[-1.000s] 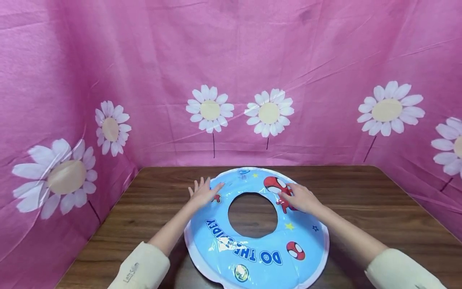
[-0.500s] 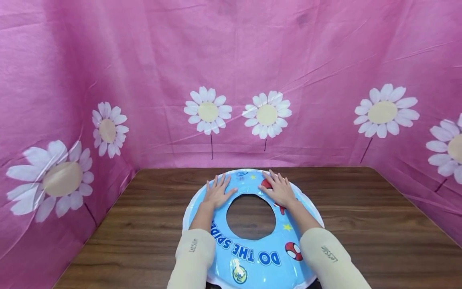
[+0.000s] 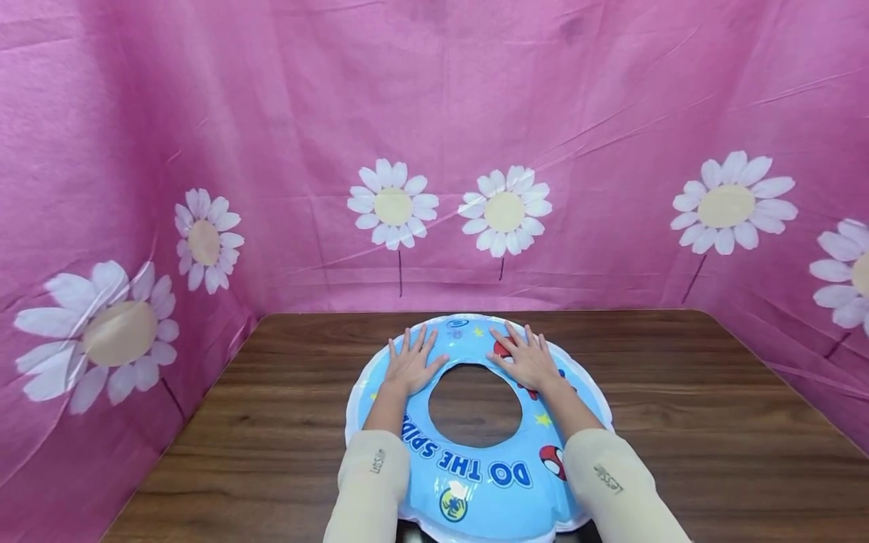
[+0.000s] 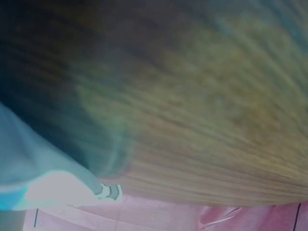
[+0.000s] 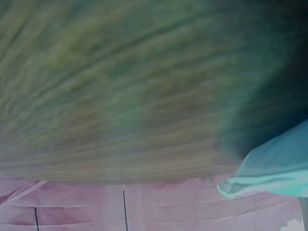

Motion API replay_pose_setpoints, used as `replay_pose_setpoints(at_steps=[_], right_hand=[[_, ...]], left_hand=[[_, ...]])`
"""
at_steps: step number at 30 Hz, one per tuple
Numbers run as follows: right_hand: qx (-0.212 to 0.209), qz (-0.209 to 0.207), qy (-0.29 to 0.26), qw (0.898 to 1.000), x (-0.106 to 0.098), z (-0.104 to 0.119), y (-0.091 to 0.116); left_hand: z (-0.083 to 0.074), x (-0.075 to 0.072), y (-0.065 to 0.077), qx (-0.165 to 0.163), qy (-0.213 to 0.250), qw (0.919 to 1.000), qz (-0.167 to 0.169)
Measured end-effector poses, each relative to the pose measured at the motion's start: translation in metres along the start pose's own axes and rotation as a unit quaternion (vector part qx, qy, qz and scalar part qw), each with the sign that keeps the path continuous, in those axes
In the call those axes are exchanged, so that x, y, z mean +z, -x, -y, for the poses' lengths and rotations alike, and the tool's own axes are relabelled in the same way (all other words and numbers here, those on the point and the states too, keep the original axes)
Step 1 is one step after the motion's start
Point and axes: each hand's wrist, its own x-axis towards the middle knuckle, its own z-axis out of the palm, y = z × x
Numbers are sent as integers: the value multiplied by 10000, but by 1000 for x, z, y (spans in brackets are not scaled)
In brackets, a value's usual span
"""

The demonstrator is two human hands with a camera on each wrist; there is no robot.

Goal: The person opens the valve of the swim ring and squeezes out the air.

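Note:
A light-blue inflatable swim ring (image 3: 489, 513) with a white rim lies flat on the table, printed with "DO THE SPIDEY" and red masked figures. My left hand (image 3: 409, 368) rests palm down with fingers spread on the ring's far left part. On the far right part lies my right hand (image 3: 529, 363), its fingers also spread, covering some of a red figure. Both forearms, in cream sleeves, cross over the ring's sides. Each wrist view catches an edge of the ring (image 4: 53, 183) (image 5: 274, 173) above blurred wood; neither hand shows there.
The brown wood-grain table (image 3: 271, 422) extends to both sides of the ring. Behind it and along the sides hangs a pink cloth (image 3: 434, 90) with large white daisies. Something dark shows under the ring's near edge, too hidden to tell.
Both hands have come inward from the ring's outer sides to lie flat on its far part, fingers pointing away. Over the last half second they have stayed nearly still.

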Motion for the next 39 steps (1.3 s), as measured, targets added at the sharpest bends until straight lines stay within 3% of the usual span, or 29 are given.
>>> replay_pose_setpoints(at_steps=[16, 39], right_hand=[[190, 432, 152, 9988, 2, -1, -1], [216, 358, 224, 9989, 0, -1, -1]], left_hand=[[-3, -2, 0, -156, -146, 9991, 358], [-6, -4, -2, -383, -210, 9979, 471]])
